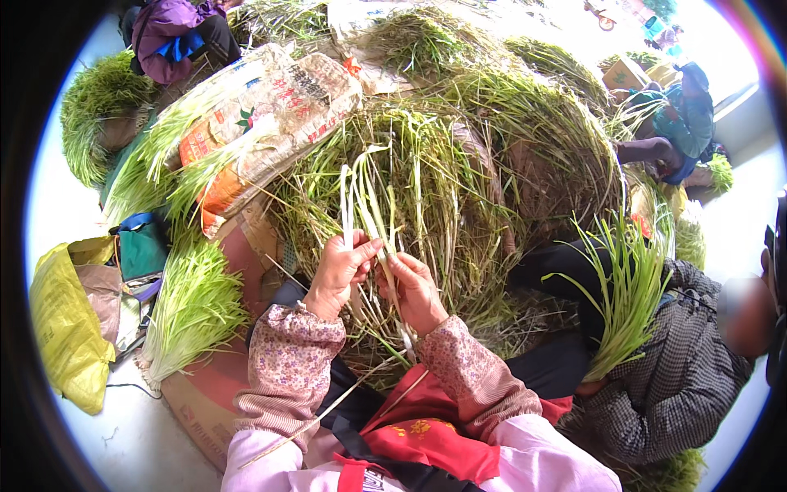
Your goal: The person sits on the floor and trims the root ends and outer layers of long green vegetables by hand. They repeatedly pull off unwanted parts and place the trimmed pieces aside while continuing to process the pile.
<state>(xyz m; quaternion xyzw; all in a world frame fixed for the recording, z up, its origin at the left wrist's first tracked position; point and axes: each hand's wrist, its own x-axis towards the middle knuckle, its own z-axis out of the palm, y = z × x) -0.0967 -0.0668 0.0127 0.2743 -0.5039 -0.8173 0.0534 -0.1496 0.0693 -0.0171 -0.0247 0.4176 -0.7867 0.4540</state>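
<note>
My left hand (341, 270) pinches several thin, pale stalks of a chive-like leafy vegetable (347, 206), which stand up above the fingers. Close beside it, my right hand (418, 292) grips a pale-green stalk (376, 215) between thumb and fingers. The fingertips of both hands nearly meet, and whether they share a stalk is hard to tell. Pale stem ends (407, 344) hang below the right hand. Directly beyond the hands rises a big heap of tangled green and yellowed stalks (442, 160). One dry, straw-coloured stem (313, 421) crosses my left sleeve.
Left of me lie a printed woven sack (276, 104) with stalks on it, a sorted bundle (197, 301) and a yellow bag (67, 326). A person in a checked jacket (664, 369) sits close at right, holding a green bunch (621, 301). Other people sit farther off.
</note>
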